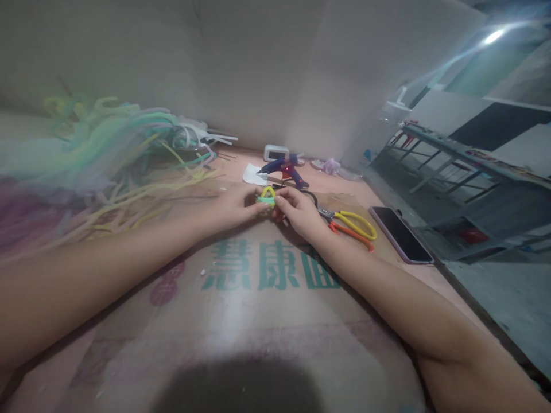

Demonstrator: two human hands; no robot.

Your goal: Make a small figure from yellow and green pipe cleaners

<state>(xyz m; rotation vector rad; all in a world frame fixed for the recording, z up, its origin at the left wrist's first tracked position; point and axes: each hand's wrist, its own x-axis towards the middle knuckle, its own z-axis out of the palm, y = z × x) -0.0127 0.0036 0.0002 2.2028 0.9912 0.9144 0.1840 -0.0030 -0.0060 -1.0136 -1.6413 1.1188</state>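
A small piece of bent pipe cleaners (267,199), a yellow loop with a light green band across it, is held up between both hands above the table. From the left, my left hand (241,205) pinches its edge between thumb and fingers. My right hand (298,210) grips the other side, its thumb and index finger closed on the piece. Parts of the piece are covered by the fingertips. Just behind the hands lies a dark blue glue gun (282,166) with a small red light, its nozzle over a white paper scrap (253,174).
Cutting pliers (353,225) with yellow and orange handles and a phone (402,235) lie on the right. Many loose pipe cleaners (150,123) spread over the left side. A white device (276,153), a purple piece (331,166) and a clear bottle (374,135) stand behind. Printed cardboard (258,321) covers the table.
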